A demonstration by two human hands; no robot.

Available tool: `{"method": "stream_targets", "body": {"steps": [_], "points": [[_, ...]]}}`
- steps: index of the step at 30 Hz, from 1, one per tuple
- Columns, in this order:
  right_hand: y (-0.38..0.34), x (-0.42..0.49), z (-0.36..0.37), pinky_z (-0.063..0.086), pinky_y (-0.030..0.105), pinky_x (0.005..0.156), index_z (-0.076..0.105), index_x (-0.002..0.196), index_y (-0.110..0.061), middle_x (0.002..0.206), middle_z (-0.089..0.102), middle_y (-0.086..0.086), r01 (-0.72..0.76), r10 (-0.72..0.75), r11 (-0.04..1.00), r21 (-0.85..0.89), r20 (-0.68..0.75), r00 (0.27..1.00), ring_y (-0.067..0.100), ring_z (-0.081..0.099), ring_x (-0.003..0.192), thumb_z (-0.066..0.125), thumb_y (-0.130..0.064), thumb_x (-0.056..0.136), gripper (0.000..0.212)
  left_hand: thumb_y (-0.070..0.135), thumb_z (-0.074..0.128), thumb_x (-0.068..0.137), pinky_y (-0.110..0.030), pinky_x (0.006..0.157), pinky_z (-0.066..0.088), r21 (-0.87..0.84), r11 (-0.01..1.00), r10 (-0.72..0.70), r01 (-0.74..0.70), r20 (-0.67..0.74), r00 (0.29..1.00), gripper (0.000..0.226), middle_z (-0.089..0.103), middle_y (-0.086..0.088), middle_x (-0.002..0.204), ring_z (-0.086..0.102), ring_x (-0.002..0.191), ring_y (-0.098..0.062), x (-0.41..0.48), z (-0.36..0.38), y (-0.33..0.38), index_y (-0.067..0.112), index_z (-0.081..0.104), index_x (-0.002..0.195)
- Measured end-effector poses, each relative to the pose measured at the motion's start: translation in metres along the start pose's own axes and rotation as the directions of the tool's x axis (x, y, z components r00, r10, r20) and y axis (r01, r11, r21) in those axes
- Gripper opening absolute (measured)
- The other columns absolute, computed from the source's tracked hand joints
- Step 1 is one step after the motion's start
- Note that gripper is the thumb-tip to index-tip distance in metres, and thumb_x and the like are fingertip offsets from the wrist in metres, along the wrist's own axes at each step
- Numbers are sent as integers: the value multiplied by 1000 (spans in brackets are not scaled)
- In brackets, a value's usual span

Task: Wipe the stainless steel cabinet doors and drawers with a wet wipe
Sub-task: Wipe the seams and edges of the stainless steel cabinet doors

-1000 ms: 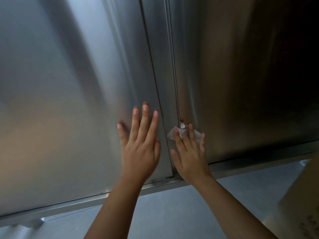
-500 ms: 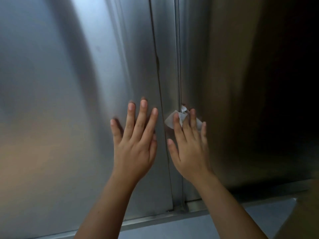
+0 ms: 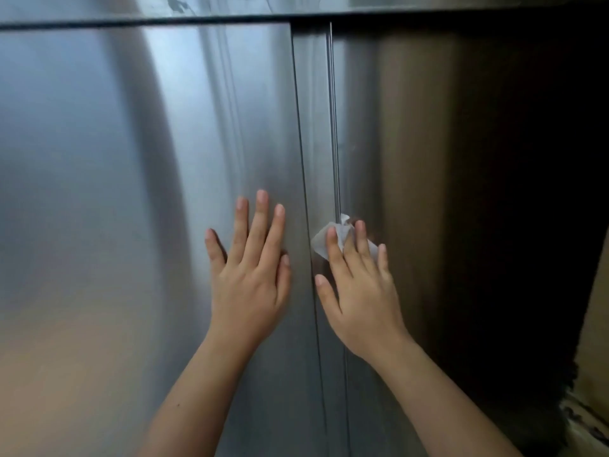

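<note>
though shaded dark toward the right, mostly brushed steel at close range: a wide, bright stainless steel left cabinet door and a darker stainless steel right cabinet door beside it. between them, a narrow vertical steel strip bounded by two seams. across the top, a horizontal steel ledge. at the right edge, part of a tan cardboard box. on the left door near the strip, a bare left hand laid flat, fingers straight, gripping nothing. just beside it but apart, a bare right hand, straight fingers pressing a small crumpled white wet wipe against the right seam.
</note>
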State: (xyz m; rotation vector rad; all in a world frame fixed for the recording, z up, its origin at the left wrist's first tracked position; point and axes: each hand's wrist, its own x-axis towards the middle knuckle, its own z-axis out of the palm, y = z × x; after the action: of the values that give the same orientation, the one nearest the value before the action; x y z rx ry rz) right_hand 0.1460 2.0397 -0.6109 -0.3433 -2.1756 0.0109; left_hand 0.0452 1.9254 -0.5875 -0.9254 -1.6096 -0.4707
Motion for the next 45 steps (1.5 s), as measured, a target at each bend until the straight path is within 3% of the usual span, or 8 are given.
{"method": "stream_targets", "body": {"steps": [4,12,17,24,31,35,41,45], "points": [[-3,35,-22,-25,24,103,-23,135,-29,142,-28,-9,6,-7,1000,25,14,1000,9,-37,129,16,-48,96,58,25,35,89,-57,108,13,8,999,33,-33,34,999,56,22,-10,150,18,141,-26,39,-15,-7,8,37,142],[-11,85,-55,-35,22,95,-27,135,-23,139,-36,-2,36,-35,994,-102,8,999,10,-47,120,21,-50,96,67,26,34,87,-64,99,29,65,978,195,-198,57,979,55,34,-13,147,30,134,-35,104,-36,-27,10,43,138],[-16,110,-73,-22,30,104,-21,141,-19,142,-30,0,23,-25,996,-92,-13,1000,13,-36,127,20,-51,96,68,25,34,87,-61,99,31,112,973,204,-202,-5,979,54,36,-13,146,34,134,-32,136,-45,-52,8,45,138],[-18,150,-95,-16,34,109,-16,145,-18,155,-13,7,41,-44,995,-86,-39,998,12,-26,136,21,-49,97,68,26,36,88,-55,102,25,183,946,285,-269,-67,956,56,31,-9,150,28,139,-24,141,-36,-69,12,39,142],[-14,133,-78,-22,29,108,-25,137,-26,145,-35,-4,78,-76,997,14,-122,990,7,-35,133,16,-53,96,65,25,36,87,-51,105,23,189,950,266,-248,-76,961,57,30,-9,151,26,140,-24,139,-34,-70,14,38,143],[-15,120,-70,-16,31,112,-17,141,-18,150,-25,-1,121,-106,990,67,-195,975,9,-25,139,11,-55,88,70,25,36,87,-51,104,24,200,948,268,-248,-80,960,57,30,-9,151,25,140,-24,139,-33,-69,14,38,143],[-33,130,-84,7,47,112,8,145,-4,153,1,9,273,-227,960,62,-400,888,24,0,143,36,-37,91,69,25,35,87,-51,104,24,204,948,266,-246,-77,961,57,31,-10,150,28,139,-26,138,-33,-69,13,39,142],[-42,140,-84,9,49,115,9,145,-12,154,1,5,317,-320,947,-53,-258,912,24,-1,143,33,-40,93,64,25,35,86,-50,105,23,191,952,260,-240,-85,962,57,32,-11,149,29,138,-26,138,-34,-69,12,37,142]]}}
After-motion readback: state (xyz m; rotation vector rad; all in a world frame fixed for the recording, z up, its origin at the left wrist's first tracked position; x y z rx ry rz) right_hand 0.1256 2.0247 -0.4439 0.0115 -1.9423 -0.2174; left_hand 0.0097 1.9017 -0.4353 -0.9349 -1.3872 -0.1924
